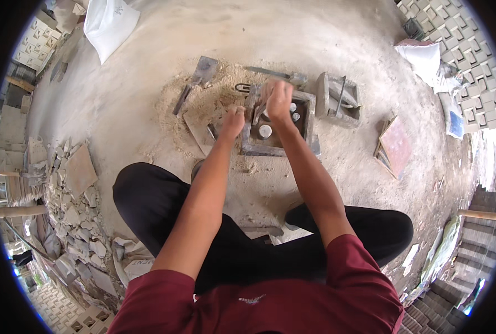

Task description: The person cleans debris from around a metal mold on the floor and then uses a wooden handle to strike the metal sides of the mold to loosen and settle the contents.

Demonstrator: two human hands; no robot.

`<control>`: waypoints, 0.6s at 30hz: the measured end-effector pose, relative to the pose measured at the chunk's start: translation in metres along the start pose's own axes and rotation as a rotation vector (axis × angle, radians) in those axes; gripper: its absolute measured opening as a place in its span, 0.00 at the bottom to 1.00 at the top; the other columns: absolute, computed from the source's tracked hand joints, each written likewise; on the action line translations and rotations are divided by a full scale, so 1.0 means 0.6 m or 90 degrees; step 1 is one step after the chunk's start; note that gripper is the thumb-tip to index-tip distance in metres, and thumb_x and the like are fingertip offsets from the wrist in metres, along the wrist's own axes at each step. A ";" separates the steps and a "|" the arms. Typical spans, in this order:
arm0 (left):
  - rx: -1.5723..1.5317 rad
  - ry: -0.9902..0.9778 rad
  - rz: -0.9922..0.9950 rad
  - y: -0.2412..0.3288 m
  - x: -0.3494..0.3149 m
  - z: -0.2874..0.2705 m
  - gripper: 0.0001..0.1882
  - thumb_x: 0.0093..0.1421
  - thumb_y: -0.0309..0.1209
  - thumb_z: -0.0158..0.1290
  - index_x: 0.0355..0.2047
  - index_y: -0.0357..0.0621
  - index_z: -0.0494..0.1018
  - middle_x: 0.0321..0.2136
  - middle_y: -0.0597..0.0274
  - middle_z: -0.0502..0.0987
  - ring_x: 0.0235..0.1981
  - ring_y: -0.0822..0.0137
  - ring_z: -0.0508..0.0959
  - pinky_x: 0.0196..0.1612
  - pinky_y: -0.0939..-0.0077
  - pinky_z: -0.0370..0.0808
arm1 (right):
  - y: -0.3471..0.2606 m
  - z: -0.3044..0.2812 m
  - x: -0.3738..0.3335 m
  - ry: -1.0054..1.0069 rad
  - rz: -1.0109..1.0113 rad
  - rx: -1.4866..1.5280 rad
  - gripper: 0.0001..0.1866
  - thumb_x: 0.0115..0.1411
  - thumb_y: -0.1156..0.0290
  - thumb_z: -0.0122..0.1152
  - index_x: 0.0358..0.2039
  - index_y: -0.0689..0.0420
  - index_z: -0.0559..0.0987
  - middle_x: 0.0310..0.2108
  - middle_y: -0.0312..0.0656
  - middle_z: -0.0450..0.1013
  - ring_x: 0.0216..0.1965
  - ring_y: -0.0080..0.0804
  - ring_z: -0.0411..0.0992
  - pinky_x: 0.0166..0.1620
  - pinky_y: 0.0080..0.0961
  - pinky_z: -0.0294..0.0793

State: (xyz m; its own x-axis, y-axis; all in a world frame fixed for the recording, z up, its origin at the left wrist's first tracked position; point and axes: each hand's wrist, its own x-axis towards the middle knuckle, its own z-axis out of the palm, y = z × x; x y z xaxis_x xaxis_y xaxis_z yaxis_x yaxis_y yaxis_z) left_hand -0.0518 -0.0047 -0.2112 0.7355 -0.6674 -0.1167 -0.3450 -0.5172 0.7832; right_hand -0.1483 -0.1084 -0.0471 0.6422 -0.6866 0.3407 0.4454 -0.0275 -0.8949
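Note:
A square grey metal mould (252,146) sits on the sandy ground in front of my knees, with a few short round pegs (265,131) standing inside it. My right hand (278,99) is raised over the mould's far side, blurred, fist closed around a thin grey metal tool (257,114) that points down into the mould. My left hand (234,119) has its fingers curled and rests against the mould's left wall. A small trowel (211,131) lies on a flat slab just left of that hand.
A spade (200,74) and a metal bar (269,72) lie on the sand heap behind the mould. A second grey mould part (340,98) stands to the right, then stacked square boards (394,147). Rubble (75,211) is heaped at left, a white sack (110,22) far left, patterned blocks (470,44) far right.

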 end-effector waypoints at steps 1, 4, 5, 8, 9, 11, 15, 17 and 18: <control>-0.155 0.046 -0.076 0.010 -0.009 0.023 0.23 0.65 0.40 0.35 0.43 0.34 0.72 0.44 0.37 0.74 0.49 0.40 0.72 0.51 0.55 0.68 | -0.007 -0.002 0.005 0.031 -0.016 0.052 0.23 0.63 0.72 0.36 0.09 0.55 0.56 0.09 0.32 0.51 0.12 0.21 0.49 0.18 0.24 0.49; -0.119 0.144 -0.019 0.035 -0.038 0.076 0.25 0.67 0.43 0.34 0.44 0.33 0.72 0.43 0.35 0.74 0.48 0.38 0.71 0.50 0.55 0.68 | 0.021 -0.023 0.003 0.032 0.013 -0.118 0.23 0.64 0.71 0.37 0.09 0.56 0.57 0.09 0.32 0.52 0.12 0.21 0.50 0.18 0.23 0.49; -0.122 0.138 -0.020 0.040 -0.044 0.087 0.25 0.67 0.43 0.34 0.44 0.33 0.72 0.43 0.35 0.74 0.48 0.38 0.71 0.50 0.55 0.68 | 0.037 -0.029 0.007 -0.006 0.036 -0.202 0.23 0.64 0.71 0.37 0.09 0.56 0.57 0.09 0.32 0.52 0.12 0.21 0.50 0.18 0.24 0.49; -0.195 0.171 -0.127 0.041 -0.055 0.085 0.27 0.68 0.44 0.32 0.45 0.32 0.71 0.40 0.34 0.75 0.44 0.36 0.72 0.46 0.52 0.68 | 0.006 -0.010 -0.002 0.033 0.078 -0.087 0.24 0.64 0.70 0.36 0.09 0.57 0.58 0.09 0.33 0.53 0.12 0.21 0.49 0.18 0.24 0.51; -0.196 0.170 -0.134 0.040 -0.055 0.083 0.27 0.68 0.44 0.32 0.45 0.32 0.71 0.40 0.34 0.75 0.44 0.36 0.72 0.46 0.52 0.68 | 0.007 -0.016 -0.007 0.042 0.023 -0.088 0.24 0.64 0.70 0.36 0.09 0.56 0.58 0.09 0.33 0.53 0.12 0.21 0.50 0.18 0.24 0.51; -0.157 0.162 -0.173 0.040 -0.053 0.079 0.27 0.68 0.44 0.32 0.43 0.31 0.72 0.39 0.34 0.75 0.44 0.35 0.72 0.45 0.50 0.68 | 0.019 -0.017 -0.019 0.060 0.066 -0.174 0.24 0.65 0.71 0.36 0.10 0.56 0.58 0.10 0.33 0.53 0.13 0.22 0.50 0.18 0.23 0.51; -0.130 0.146 -0.209 0.054 -0.053 0.066 0.26 0.68 0.43 0.32 0.41 0.31 0.72 0.38 0.33 0.74 0.44 0.35 0.71 0.45 0.49 0.68 | -0.025 -0.012 -0.003 0.063 0.087 -0.009 0.22 0.65 0.74 0.37 0.11 0.55 0.58 0.10 0.32 0.53 0.13 0.22 0.50 0.17 0.23 0.49; -0.072 0.159 -0.223 0.064 -0.051 0.073 0.26 0.67 0.42 0.33 0.39 0.31 0.73 0.37 0.32 0.74 0.43 0.35 0.72 0.44 0.48 0.68 | -0.002 -0.035 -0.011 0.003 0.037 -0.154 0.22 0.65 0.72 0.37 0.11 0.57 0.61 0.11 0.29 0.55 0.15 0.16 0.51 0.18 0.19 0.50; -0.070 0.162 -0.228 0.055 -0.051 0.073 0.26 0.67 0.42 0.33 0.39 0.31 0.73 0.37 0.32 0.74 0.43 0.35 0.72 0.44 0.48 0.68 | -0.001 -0.035 -0.010 -0.065 0.137 -0.086 0.23 0.66 0.71 0.39 0.11 0.57 0.60 0.11 0.29 0.57 0.15 0.15 0.53 0.17 0.20 0.50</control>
State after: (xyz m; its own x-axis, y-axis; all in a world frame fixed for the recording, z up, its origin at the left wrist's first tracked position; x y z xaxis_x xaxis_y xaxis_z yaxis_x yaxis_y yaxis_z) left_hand -0.1111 -0.0249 -0.2083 0.9218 -0.2971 -0.2488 0.0106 -0.6226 0.7825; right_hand -0.1655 -0.1194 -0.0547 0.7759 -0.6104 0.1592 0.2084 0.0099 -0.9780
